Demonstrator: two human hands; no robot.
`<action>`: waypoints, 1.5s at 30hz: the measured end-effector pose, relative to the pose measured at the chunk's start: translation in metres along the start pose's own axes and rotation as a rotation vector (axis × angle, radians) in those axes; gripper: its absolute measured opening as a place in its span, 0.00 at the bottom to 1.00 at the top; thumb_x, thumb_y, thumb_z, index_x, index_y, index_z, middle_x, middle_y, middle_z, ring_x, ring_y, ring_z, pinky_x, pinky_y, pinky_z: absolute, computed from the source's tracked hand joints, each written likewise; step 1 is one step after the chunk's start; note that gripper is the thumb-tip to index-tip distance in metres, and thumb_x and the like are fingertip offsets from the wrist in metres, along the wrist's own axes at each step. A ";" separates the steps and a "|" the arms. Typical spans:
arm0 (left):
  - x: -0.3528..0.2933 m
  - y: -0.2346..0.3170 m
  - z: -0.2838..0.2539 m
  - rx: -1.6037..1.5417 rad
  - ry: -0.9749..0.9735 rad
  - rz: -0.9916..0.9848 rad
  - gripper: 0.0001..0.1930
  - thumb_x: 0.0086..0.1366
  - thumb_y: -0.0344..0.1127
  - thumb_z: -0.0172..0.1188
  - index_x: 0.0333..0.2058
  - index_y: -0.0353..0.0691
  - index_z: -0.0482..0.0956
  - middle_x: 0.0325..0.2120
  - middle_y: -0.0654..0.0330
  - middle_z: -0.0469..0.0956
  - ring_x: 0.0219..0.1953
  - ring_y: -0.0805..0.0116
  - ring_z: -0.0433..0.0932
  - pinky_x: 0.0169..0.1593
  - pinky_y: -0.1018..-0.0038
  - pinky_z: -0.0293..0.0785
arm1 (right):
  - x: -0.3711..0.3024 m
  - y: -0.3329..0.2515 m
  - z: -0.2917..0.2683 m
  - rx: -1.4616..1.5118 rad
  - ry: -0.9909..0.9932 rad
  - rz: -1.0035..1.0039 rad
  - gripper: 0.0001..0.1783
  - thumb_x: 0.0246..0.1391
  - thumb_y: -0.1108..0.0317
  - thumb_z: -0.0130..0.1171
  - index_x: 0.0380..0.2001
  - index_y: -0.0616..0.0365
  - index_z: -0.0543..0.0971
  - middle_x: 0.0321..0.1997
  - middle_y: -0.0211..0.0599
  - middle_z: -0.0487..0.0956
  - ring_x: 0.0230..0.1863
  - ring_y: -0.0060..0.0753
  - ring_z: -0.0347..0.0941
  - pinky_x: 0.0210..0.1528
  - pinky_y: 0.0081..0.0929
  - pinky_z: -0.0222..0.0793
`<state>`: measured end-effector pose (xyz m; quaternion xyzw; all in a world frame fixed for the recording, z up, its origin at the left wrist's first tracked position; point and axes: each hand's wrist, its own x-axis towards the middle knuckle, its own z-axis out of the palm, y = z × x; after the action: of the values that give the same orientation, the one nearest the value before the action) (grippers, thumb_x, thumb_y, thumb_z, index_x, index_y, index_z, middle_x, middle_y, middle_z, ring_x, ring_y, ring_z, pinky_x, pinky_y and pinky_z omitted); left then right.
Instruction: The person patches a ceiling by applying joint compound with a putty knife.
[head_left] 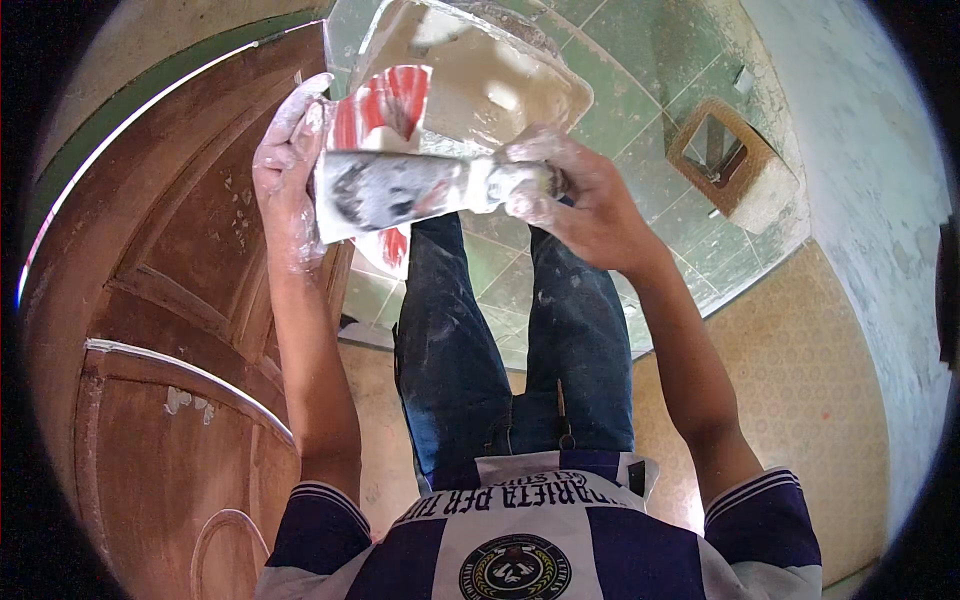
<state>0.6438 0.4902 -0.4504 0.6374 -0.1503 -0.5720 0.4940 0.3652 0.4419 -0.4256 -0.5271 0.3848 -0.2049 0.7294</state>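
Observation:
My right hand [575, 195], smeared with white paste, is closed round the handle of a putty knife [400, 190]. Its broad metal blade points left, coated with grey-white smears. The blade lies across a red-and-white striped flat piece [408, 92], hiding the piece's middle. My left hand [290, 165], also whitened, grips that piece at its left side; part of the grip is hidden behind it. Just beyond both hands stands a beige tub [583, 98] with wet, pale material inside.
A brown panelled wooden door [190, 260] rises close on the left. Green floor tiles [625, 60], spattered white, lie ahead. A tan hollow box-like object [760, 185] rests at the right, near a pale wall [860, 150]. Patterned tan flooring [800, 370] lies nearer, beyond a step edge.

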 end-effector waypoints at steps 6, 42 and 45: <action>0.000 0.013 0.016 -0.158 0.007 0.010 0.20 0.66 0.29 0.55 0.55 0.28 0.70 0.44 0.53 0.79 0.44 0.72 0.80 0.49 0.76 0.76 | -0.012 0.011 -0.005 -0.146 -0.034 0.185 0.20 0.53 0.63 0.65 0.48 0.59 0.78 0.48 0.41 0.77 0.47 0.38 0.74 0.53 0.32 0.67; -0.157 0.193 0.089 -0.075 0.153 0.296 0.10 0.64 0.25 0.59 0.44 0.33 0.75 0.38 0.60 0.79 0.38 0.74 0.79 0.40 0.76 0.79 | -0.099 -0.226 -0.042 -0.215 0.161 0.100 0.14 0.56 0.74 0.54 0.47 0.63 0.73 0.34 0.31 0.76 0.33 0.16 0.68 0.34 0.19 0.66; -0.162 0.220 0.094 -0.138 0.061 0.378 0.11 0.64 0.24 0.59 0.45 0.33 0.74 0.39 0.58 0.79 0.40 0.73 0.79 0.43 0.76 0.78 | -0.112 -0.248 -0.034 -0.238 0.201 0.102 0.14 0.55 0.74 0.57 0.45 0.64 0.74 0.38 0.37 0.79 0.39 0.20 0.72 0.45 0.24 0.69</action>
<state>0.5946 0.4669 -0.1665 0.5795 -0.2127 -0.4584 0.6393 0.2958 0.4100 -0.1620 -0.5664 0.5036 -0.1724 0.6291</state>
